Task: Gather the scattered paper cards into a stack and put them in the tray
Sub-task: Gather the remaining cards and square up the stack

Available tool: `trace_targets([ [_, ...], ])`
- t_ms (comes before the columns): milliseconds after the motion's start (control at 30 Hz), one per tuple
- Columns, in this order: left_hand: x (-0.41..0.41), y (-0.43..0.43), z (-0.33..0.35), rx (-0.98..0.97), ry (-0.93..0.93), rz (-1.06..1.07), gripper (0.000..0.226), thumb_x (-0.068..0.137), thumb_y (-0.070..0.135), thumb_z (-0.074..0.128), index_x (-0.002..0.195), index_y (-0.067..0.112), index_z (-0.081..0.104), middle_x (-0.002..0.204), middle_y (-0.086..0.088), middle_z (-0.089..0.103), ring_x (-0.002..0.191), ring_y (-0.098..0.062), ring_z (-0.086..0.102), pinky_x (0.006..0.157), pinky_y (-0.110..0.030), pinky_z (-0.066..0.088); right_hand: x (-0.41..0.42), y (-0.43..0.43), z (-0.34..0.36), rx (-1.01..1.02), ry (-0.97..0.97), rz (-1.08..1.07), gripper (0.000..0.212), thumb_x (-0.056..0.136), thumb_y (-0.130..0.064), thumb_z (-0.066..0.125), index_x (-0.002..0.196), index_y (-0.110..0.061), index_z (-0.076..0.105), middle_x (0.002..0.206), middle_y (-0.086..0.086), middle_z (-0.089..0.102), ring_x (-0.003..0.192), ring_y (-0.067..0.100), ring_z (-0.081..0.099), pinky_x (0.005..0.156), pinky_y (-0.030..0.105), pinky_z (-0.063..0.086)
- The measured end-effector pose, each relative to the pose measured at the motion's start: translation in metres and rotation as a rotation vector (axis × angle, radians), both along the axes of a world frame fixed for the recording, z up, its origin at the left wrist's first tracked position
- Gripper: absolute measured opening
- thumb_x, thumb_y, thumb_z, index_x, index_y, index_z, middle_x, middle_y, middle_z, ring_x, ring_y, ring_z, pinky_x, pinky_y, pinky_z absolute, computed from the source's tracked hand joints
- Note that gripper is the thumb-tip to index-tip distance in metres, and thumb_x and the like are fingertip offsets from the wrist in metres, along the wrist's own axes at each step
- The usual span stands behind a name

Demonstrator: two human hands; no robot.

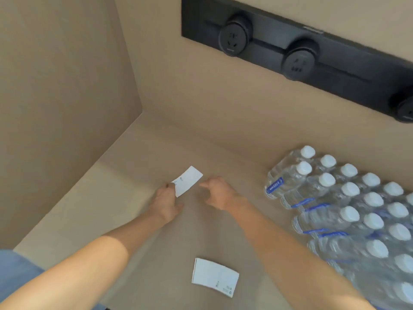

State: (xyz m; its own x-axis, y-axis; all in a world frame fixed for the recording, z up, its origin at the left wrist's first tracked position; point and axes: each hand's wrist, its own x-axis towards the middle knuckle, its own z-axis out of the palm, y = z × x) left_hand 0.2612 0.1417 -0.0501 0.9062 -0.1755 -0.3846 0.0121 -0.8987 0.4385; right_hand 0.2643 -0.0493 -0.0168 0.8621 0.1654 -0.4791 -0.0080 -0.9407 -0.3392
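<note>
Two paper cards – three wall sockets, many capped water bottles (blurred), two hands.

The tabletop is a plain beige, and the walls behind it share the same flat tan with no pattern. The far card is white with small dark print near one end; the near card is white too, faintly bluish, with tiny dark marks at a corner. The bottles are clear with white caps and blue label bands. The socket strip is matte black. A sleeve shows pale blue
</note>
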Motion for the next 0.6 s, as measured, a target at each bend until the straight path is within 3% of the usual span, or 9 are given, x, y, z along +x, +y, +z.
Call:
trace_targets([
  [200, 0.023, -0.005, -0.020, -0.069, 0.024, 0.120, 0.049, 0.081, 0.024, 0.069, 0.123, 0.012, 0.047, 0.126, -0.005, 0.042, 0.106, -0.027, 0.055, 0.088, -0.037, 0.052, 0.071, 0.008, -0.023, -0.029, -0.034, 0.127, 0.065, 0.082, 0.001, 0.054, 0.140, -0.025, 0.046, 0.137, 0.006, 0.043, 0.130, 0.031, 0.034, 0.102, 0.043, 0.045],
  [300, 0.028, -0.002, -0.028, -0.133, 0.019, 0.180, 0.035, 0.076, 0.024, 0.071, 0.104, 0.015, 0.052, 0.114, 0.003, 0.042, 0.089, -0.023, 0.058, 0.076, -0.036, 0.053, 0.076, 0.010, -0.042, 0.021, -0.016, 0.156, 0.059, 0.084, -0.003, 0.058, 0.139, -0.022, 0.047, 0.139, 0.004, 0.041, 0.131, 0.029, 0.034, 0.104, 0.037, 0.042],
  [400, 0.027, -0.001, -0.032, -0.194, 0.016, 0.241, 0.032, 0.073, 0.022, 0.073, 0.099, 0.018, 0.054, 0.107, 0.008, 0.041, 0.083, -0.018, 0.057, 0.070, -0.032, 0.052, 0.075, 0.009, -0.054, 0.037, -0.079, 0.149, 0.049, 0.086, -0.002, 0.057, 0.133, -0.015, 0.052, 0.136, 0.003, 0.044, 0.129, 0.026, 0.036, 0.103, 0.034, 0.043],
  [600, 0.021, -0.009, -0.034, -0.288, 0.036, 0.352, 0.035, 0.068, 0.014, 0.076, 0.096, 0.012, 0.055, 0.096, 0.010, 0.043, 0.073, -0.010, 0.054, 0.060, -0.009, 0.043, 0.073, 0.012, -0.055, 0.045, -0.087, 0.105, 0.041, 0.086, -0.001, 0.056, 0.126, -0.010, 0.054, 0.134, 0.005, 0.044, 0.127, 0.025, 0.038, 0.102, 0.037, 0.044],
])
